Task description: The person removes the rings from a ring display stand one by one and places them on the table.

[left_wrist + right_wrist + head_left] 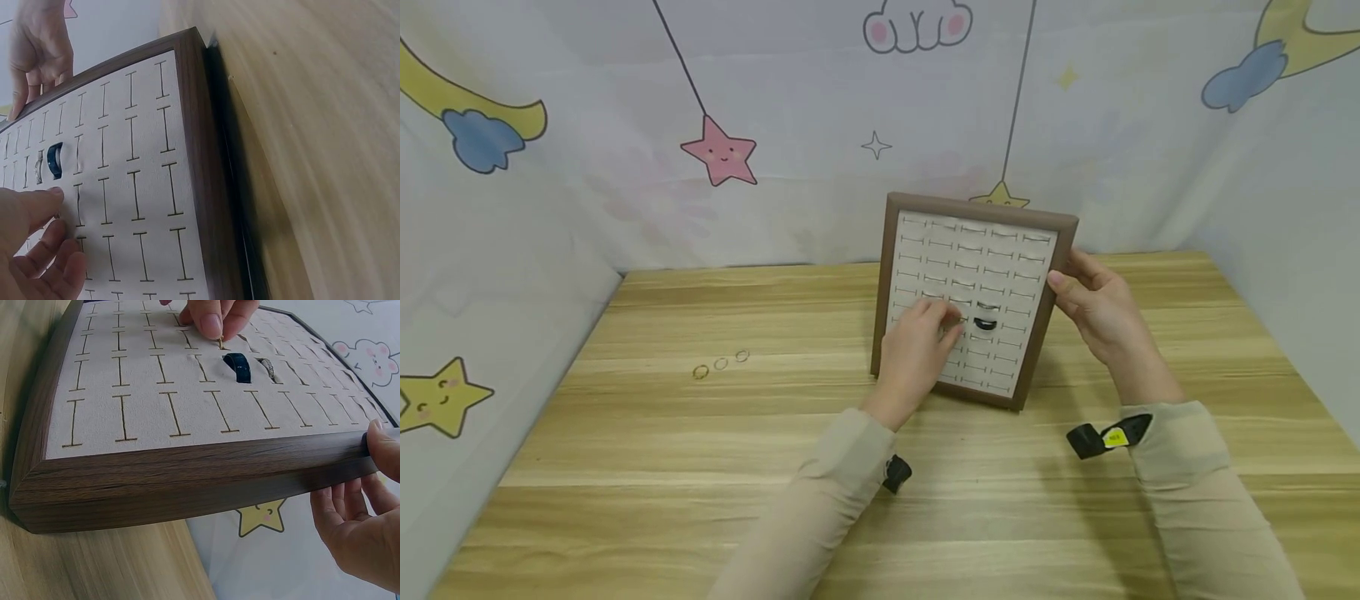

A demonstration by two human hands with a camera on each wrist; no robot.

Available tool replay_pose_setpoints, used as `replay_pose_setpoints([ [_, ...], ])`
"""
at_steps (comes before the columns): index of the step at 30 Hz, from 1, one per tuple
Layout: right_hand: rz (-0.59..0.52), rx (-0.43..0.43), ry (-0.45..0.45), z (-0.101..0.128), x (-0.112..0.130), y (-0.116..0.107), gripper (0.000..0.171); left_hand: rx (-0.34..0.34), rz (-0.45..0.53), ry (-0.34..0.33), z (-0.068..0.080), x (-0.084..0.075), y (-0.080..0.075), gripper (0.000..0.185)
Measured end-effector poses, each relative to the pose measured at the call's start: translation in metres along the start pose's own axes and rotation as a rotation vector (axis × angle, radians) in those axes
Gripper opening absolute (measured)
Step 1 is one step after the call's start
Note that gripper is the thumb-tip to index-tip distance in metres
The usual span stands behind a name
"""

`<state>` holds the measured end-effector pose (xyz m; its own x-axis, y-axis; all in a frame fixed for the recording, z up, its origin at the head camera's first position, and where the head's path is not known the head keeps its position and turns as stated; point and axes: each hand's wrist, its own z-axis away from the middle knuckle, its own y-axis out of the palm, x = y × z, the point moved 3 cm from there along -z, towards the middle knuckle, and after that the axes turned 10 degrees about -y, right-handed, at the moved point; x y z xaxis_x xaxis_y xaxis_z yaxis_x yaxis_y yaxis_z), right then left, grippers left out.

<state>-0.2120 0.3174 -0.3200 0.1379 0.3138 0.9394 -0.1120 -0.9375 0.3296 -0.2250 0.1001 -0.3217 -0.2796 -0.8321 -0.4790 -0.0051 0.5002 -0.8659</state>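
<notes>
A ring display board with a brown wood-look frame and pale slotted face stands tilted on the table. My right hand grips its right edge, thumb on the front and fingers behind. With thumb and fingertips my left hand pinches a small gold-coloured ring at a slot; most of that ring is hidden by the fingers. Just beside it a wide black ring sits in a slot. A thin silver ring is set in the neighbouring slot.
Left of the board, a gold ring and two silver-looking rings lie in a slanting row on the wooden table. A white cloth printed with stars and clouds hangs behind.
</notes>
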Motion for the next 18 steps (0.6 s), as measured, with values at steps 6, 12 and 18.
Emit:
replay_pose_setpoints([
  [6,-0.011,0.002,-0.007,-0.0006,0.0003,0.0006,0.083,0.01,-0.022,-0.012,-0.0017,0.0003,0.0006,0.014],
  [12,0.004,0.004,0.003,-0.0006,-0.0002,0.0,0.083,0.012,-0.009,0.013,-0.0033,0.0028,0.0008,0.013],
  [18,0.009,0.005,0.002,0.0006,-0.0002,-0.0002,0.084,0.066,0.015,0.012,-0.0046,0.0041,-0.0016,0.011],
])
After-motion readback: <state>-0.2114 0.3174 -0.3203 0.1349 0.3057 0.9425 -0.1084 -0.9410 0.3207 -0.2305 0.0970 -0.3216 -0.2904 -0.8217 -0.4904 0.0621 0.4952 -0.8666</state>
